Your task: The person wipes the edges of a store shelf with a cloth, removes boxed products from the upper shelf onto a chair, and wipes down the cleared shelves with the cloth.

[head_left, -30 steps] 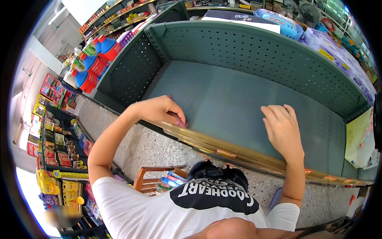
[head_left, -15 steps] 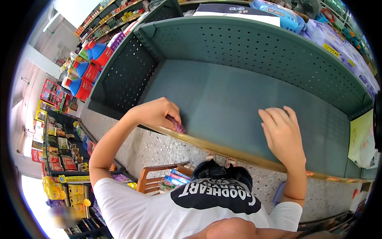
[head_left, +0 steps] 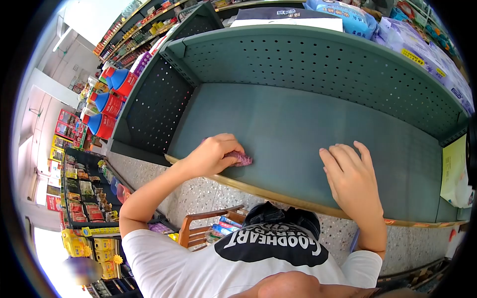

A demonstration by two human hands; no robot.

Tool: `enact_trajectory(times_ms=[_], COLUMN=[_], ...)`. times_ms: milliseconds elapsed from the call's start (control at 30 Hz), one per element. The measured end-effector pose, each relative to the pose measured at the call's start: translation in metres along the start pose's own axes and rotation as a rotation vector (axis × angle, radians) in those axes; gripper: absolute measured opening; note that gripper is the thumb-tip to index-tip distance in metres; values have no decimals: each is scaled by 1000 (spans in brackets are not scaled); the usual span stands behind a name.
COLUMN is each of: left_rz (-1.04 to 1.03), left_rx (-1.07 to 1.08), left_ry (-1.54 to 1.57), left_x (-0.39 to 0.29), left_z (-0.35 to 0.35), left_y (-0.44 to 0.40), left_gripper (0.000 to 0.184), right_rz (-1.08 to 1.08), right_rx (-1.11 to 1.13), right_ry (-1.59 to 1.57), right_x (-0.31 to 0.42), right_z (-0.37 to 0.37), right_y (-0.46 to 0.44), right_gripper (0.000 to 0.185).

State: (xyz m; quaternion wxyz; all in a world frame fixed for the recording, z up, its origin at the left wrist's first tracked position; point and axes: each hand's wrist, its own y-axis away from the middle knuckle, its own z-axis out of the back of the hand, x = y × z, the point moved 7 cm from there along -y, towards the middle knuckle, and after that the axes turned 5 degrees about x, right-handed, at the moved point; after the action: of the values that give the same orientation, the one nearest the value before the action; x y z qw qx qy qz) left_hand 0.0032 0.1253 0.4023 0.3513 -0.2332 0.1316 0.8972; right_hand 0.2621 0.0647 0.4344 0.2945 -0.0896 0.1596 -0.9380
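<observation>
A dark green metal shelf point(head_left: 298, 129) with a perforated back panel and a yellowish front edge spans the view. At its left front, my left hand point(head_left: 216, 155) is closed around a crumpled purple-pink cloth point(head_left: 241, 159), which touches the shelf surface beside the front edge. Over the right part of the shelf is my right hand point(head_left: 350, 174), palm down, fingers spread a little, with nothing in it. Whether its fingertips touch the surface I cannot tell.
Red bottles with blue caps point(head_left: 103, 125) stand left of the shelf. Purple packages point(head_left: 417, 54) and a blue package point(head_left: 345, 17) lie behind the back panel. A wooden chair point(head_left: 191, 229) holding packets is below the front edge. A light green sheet point(head_left: 453, 169) is at the right end.
My left hand has moved right and inward with the cloth, away from the front edge. My right hand has shifted only slightly. The camera view has tilted a little.
</observation>
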Motion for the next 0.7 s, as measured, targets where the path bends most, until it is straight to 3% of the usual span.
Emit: enact_trajectory(times_ms=[467, 700], left_rz=[30, 51], left_rx=[-353, -504], left_ry=[-298, -596], left_x=[55, 76], left_z=[30, 39], left_y=[-88, -128], left_gripper=[12, 13], right_rz=[-25, -32], right_rx=[-33, -22], right_ry=[23, 20], right_x=[-7, -7], right_z=[1, 2], right_y=[2, 2], right_gripper=[34, 35])
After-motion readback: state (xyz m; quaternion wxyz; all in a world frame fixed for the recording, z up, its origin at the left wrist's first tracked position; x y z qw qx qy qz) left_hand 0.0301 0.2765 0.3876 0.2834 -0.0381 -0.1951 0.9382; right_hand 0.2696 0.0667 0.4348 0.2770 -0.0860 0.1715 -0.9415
